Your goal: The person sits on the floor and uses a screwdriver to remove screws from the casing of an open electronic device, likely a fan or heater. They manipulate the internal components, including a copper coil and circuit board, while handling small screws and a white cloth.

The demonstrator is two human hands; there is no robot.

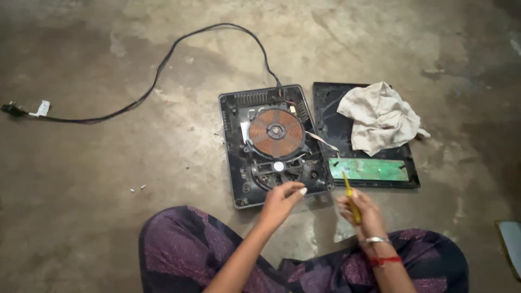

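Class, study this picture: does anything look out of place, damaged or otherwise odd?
The induction cooker lies opened on the floor, its copper coil and fan exposed. Its top panel lies beside it under a crumpled cloth. Small screws lie loose on the concrete.

The cooker base (pixel 274 144) is set on the floor (pixel 81 179), with the lid (pixel 331 127) laid just right of it. A cloth (pixel 380 116) is spread on the lid, and a circuit board (pixel 369 169) lies nearer the person. The cord (pixel 163 70) is trailed away behind and left to the plug (pixel 11 109).
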